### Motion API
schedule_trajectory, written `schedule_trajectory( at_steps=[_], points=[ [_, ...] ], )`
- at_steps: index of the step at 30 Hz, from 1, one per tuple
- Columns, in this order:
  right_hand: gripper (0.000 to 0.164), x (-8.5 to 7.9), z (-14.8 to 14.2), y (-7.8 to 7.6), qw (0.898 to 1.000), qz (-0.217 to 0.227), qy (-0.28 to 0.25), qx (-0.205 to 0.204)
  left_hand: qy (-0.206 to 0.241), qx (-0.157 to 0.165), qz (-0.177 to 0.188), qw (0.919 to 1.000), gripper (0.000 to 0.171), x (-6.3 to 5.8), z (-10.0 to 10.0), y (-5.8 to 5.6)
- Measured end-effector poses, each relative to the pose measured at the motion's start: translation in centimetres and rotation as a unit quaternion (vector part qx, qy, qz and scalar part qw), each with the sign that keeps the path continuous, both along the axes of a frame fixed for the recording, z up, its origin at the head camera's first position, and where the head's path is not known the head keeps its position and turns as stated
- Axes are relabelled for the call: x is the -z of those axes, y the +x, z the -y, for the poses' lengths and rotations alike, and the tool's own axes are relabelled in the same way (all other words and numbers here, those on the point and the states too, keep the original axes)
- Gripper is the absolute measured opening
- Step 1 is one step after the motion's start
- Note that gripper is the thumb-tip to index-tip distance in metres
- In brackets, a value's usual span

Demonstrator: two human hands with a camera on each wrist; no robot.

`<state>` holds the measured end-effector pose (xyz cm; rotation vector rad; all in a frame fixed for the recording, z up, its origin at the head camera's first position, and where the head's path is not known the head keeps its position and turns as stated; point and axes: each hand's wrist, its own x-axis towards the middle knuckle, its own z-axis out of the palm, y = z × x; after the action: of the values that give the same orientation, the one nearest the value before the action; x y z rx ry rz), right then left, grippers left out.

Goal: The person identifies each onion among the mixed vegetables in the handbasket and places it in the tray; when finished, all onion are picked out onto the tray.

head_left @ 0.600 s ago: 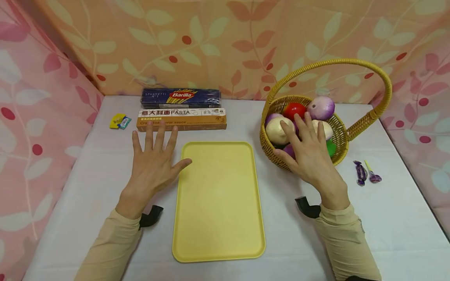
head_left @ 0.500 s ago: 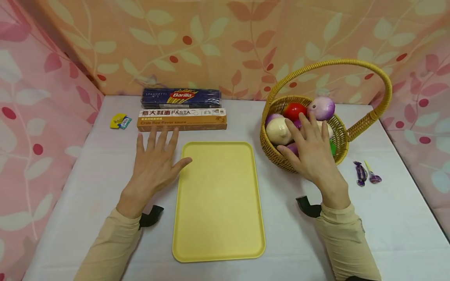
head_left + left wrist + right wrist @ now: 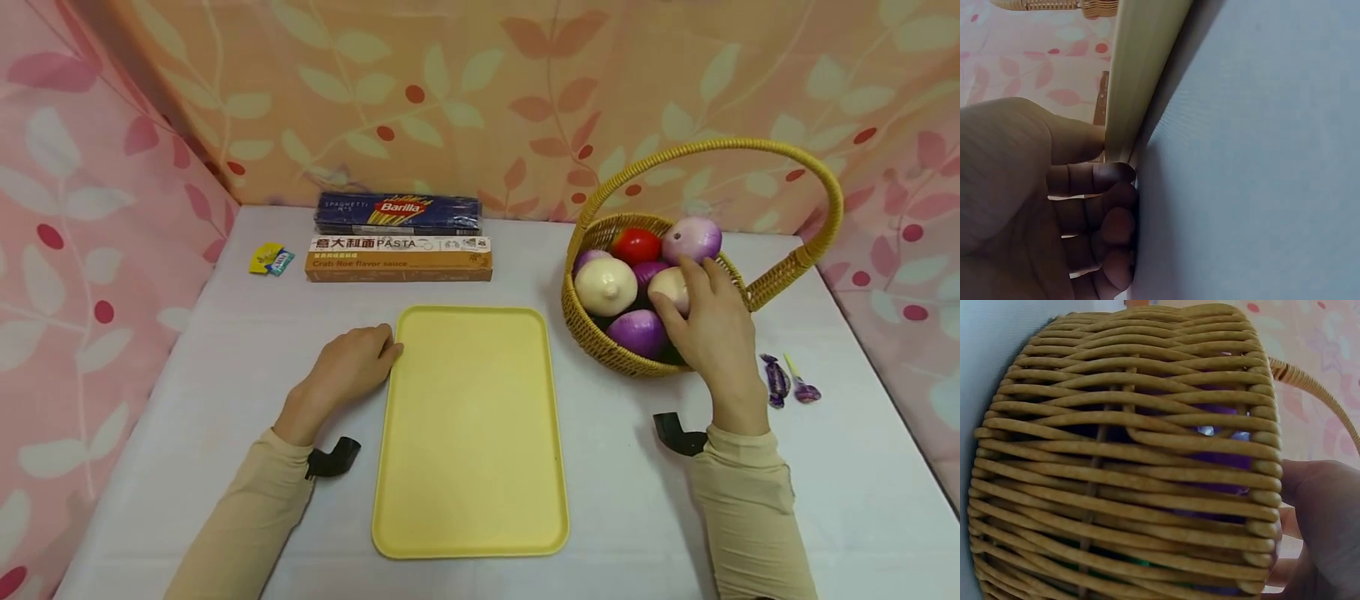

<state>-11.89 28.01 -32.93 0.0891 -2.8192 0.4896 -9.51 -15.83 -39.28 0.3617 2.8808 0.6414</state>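
Note:
My left hand [image 3: 348,368] is at the left edge of a yellow tray [image 3: 471,433]. In the left wrist view its thumb [image 3: 1079,142] lies against the tray's rim [image 3: 1141,56], with the other fingers curled at the rim's underside by the cloth. Over the right side of a wicker basket [image 3: 600,343], my right hand [image 3: 716,333] grips a whitish onion [image 3: 667,287], thumb on the near left side and fingers over the far side. The right wrist view shows mostly the basket's woven wall [image 3: 1129,469], which hides much of the hand [image 3: 1329,525] and the onion.
Also in the basket are purple onions [image 3: 637,333], another white onion [image 3: 606,286] and a red tomato-like vegetable [image 3: 637,247]. A tall handle [image 3: 712,146] arches over it. Spaghetti [image 3: 397,214] and pasta [image 3: 399,258] packs lie behind the tray. Small candies [image 3: 776,381] lie right, wrappers [image 3: 272,259] left.
My left hand, spread flat before, has drawn down and curled its fingers at the tray's edge. My right hand has moved right and closed round the whitish onion. The view has shifted slightly.

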Motion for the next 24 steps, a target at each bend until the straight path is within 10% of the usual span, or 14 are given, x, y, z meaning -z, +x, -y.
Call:
schedule_trajectory(
  at_steps=[9, 15, 24],
  points=[
    [0.061, -1.5, 1.8, 1.5, 0.993, -0.096, -0.07, -0.013, 0.006, 0.014, -0.007, 0.9999, 0.026, 0.6, 0.0, -0.3],
    [0.062, -2.1, 6.2, 3.6, 0.975, -0.143, -0.083, -0.151, 0.006, 0.013, -0.011, 0.9998, 0.026, 0.6, 0.1, -0.3],
    [0.059, 0.9, 11.3, 5.2, 0.944, -0.056, -0.001, -0.326, 0.003, 0.006, 0.005, 1.0, 0.026, 0.5, 0.2, -0.3]
  ],
)
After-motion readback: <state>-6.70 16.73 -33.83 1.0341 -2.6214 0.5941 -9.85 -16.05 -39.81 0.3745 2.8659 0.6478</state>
